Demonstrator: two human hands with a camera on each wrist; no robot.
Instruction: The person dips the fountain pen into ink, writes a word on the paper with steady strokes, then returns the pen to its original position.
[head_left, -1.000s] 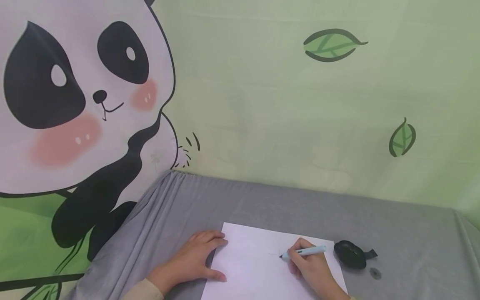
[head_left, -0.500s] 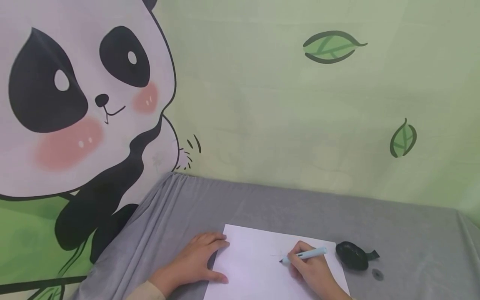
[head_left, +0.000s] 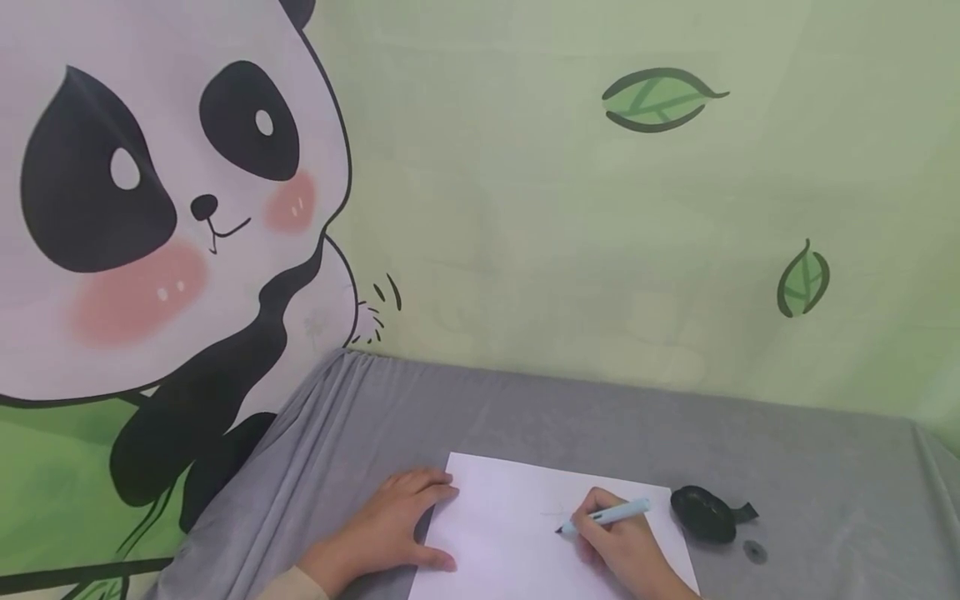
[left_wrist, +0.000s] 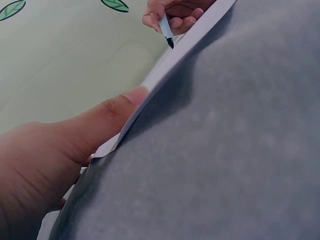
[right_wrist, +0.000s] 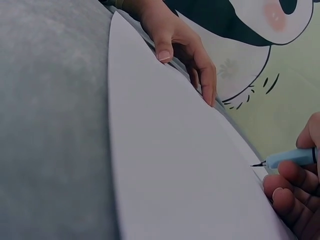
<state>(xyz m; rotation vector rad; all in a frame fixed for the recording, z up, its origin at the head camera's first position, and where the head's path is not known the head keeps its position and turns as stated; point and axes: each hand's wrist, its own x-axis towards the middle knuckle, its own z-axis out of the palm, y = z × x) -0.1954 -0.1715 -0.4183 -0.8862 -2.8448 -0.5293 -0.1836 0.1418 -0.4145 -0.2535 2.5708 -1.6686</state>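
A white sheet of paper (head_left: 495, 533) lies on the grey cloth. My left hand (head_left: 390, 521) rests at the sheet's left edge, thumb and fingers spread apart and the thumb tip on the paper. In the left wrist view the thumb (left_wrist: 107, 117) presses near the paper's edge. My right hand (head_left: 618, 542) pinches a light blue pen (head_left: 607, 512) between thumb and fingers, slanted, its dark tip down at the paper. Faint thin lines (head_left: 553, 512) show just above the tip. From the right wrist, the pen (right_wrist: 290, 159) points left over the sheet.
Right of the paper lies a glossy black oval object (head_left: 703, 514) with a short flat tab. Beside it is a small grey disc (head_left: 755, 552) with a central hole. Grey cloth (head_left: 525, 408) covers the surface, backed by a pale green wall hanging (head_left: 525, 208) with a panda and leaves.
The pen tip has moved a little down the paper with my right hand, and a faint upright stroke now crosses the level line. My left hand keeps its place on the sheet.
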